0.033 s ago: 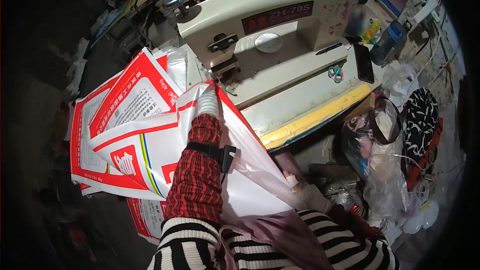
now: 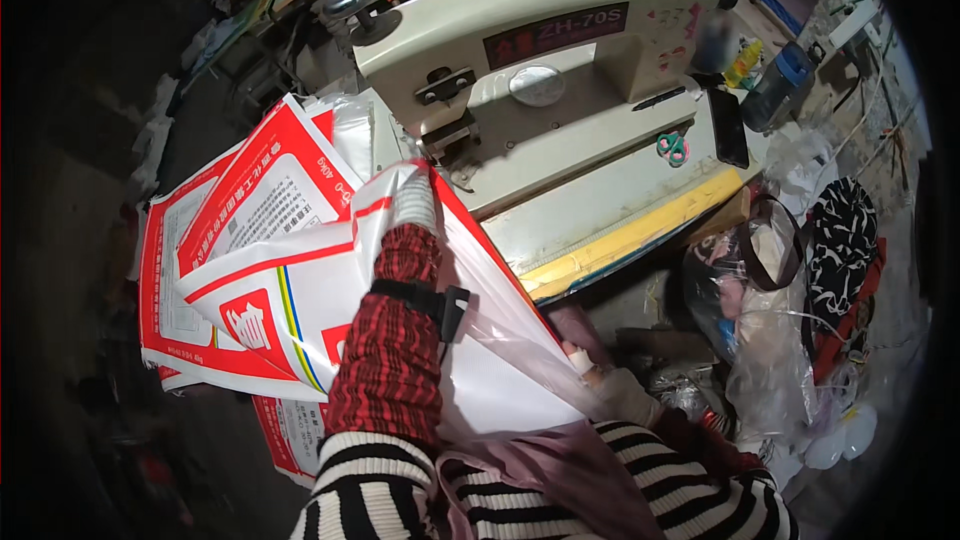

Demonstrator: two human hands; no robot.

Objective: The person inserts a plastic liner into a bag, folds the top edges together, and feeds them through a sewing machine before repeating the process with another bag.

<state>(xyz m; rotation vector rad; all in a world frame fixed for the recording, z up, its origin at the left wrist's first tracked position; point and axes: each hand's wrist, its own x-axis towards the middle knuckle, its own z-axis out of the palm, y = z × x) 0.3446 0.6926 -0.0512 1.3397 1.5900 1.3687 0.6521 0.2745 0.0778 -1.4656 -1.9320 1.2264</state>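
Observation:
A white sack with red borders and printed panels (image 2: 480, 380) lies across my lap and up to the sewing machine (image 2: 560, 40). My left hand (image 2: 414, 202), in a pale ribbed glove, rests by the sack's raised corner, just below the machine's needle end. Its fingers are hidden by the red edge. A dark strap with a buckle (image 2: 425, 305) circles the red and black sleeve of that arm. Lower down, my right hand (image 2: 618, 395) has its fingers closed on the sack's right edge; white wrapping shows on one finger.
More red and white sacks (image 2: 165, 280) lie piled at the left. On the machine bed sit green scissors (image 2: 672, 147) and a dark phone (image 2: 727, 127), with a yellow strip (image 2: 630, 235) along its front. A bottle (image 2: 778, 90) stands behind; clear plastic bags (image 2: 770, 370) hang at the right.
My left forearm has shifted very slightly to the left. The sack and my right hand stay in nearly the same place.

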